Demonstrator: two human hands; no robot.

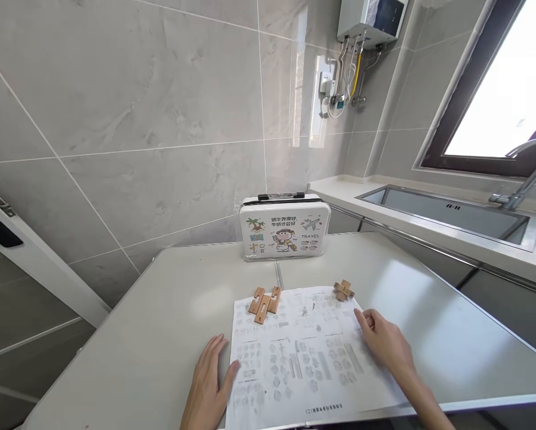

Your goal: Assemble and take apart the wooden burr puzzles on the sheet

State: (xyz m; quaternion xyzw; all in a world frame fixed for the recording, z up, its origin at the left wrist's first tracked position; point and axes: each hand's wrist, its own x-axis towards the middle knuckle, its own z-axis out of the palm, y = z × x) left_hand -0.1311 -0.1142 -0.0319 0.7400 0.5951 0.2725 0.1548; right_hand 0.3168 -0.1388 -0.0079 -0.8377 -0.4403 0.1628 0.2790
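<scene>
My left hand (209, 382) lies flat with fingers spread, its thumb on the left edge of a printed instruction sheet (295, 376). At the sheet's right edge is my right hand (387, 340), fingers loosely curled and thumb stretched out apart from them; I see nothing in it. Just beyond that hand, an assembled wooden puzzle (344, 290) of crossed pieces stands near the sheet's top right corner. Three loose notched wooden pieces lie at the top left of the sheet: a left piece (256, 300), a middle piece (262, 310) and a right piece (274, 300).
A white cartoon-printed case (286, 230) with a black handle stands upright at the back of the white folding table (196, 286). To the right are a counter with a sink (447, 212) and a faucet (525, 173). A tiled wall (160, 119) rises behind.
</scene>
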